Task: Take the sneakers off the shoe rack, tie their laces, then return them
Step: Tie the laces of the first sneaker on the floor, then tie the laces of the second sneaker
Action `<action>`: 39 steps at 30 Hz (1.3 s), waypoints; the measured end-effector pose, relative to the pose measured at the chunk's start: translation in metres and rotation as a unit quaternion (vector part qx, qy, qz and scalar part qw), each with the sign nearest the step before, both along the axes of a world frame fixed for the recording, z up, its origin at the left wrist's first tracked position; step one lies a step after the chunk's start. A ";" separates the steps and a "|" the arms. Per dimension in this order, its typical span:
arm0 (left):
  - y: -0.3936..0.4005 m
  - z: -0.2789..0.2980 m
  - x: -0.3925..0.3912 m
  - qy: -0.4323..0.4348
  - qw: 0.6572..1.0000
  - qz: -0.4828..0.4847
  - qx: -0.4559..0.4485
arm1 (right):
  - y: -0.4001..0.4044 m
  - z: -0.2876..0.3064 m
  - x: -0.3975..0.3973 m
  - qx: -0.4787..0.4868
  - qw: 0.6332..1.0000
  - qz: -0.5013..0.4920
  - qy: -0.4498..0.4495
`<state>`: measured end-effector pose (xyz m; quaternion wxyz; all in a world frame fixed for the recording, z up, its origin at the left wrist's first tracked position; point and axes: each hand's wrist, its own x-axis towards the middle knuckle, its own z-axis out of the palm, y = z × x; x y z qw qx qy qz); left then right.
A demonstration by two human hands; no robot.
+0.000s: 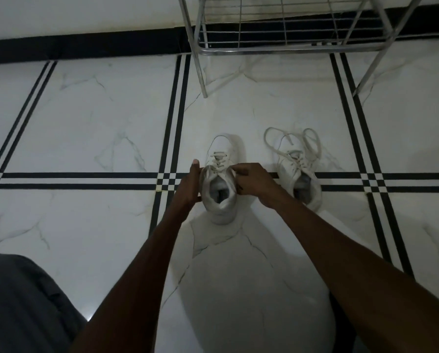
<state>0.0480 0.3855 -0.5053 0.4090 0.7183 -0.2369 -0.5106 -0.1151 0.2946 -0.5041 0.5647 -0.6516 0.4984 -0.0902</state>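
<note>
Two white sneakers stand on the tiled floor, toes pointing away from me. The left sneaker [222, 161] sits between my hands. My left hand [189, 186] presses against its left side near the collar, thumb raised. My right hand [254, 183] pinches at the laces by the top eyelets on its right side. The right sneaker [298, 171] stands apart to the right, its laces [292, 138] lying loose in big loops over the toe. The metal wire shoe rack [284, 44] stands beyond them against the wall, its bottom shelf bare.
White marble floor tiles with black stripe borders [175, 115] spread all around. A rack leg [200, 70] stands just beyond the left sneaker. My grey-clothed knee [22, 301] fills the bottom left corner. A black skirting runs along the wall.
</note>
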 end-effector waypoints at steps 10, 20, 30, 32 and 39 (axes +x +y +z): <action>0.006 0.000 0.006 -0.126 0.990 -0.045 -0.040 | -0.001 -0.002 0.002 0.008 1.000 0.001 -0.025; -0.041 0.015 -0.073 -0.379 0.900 -0.080 -0.201 | -0.048 0.035 -0.069 -0.125 0.982 -0.142 -0.017; -0.089 -0.014 -0.154 -0.146 0.982 -0.103 -0.055 | -0.067 0.005 -0.158 -0.033 0.974 -0.200 0.105; -0.094 -0.017 -0.155 -0.167 0.980 -0.090 -0.065 | -0.059 0.000 -0.153 -0.019 0.977 -0.189 0.099; -0.108 -0.009 -0.158 -0.194 0.968 -0.135 -0.079 | -0.070 0.006 -0.142 -0.047 0.983 -0.166 0.069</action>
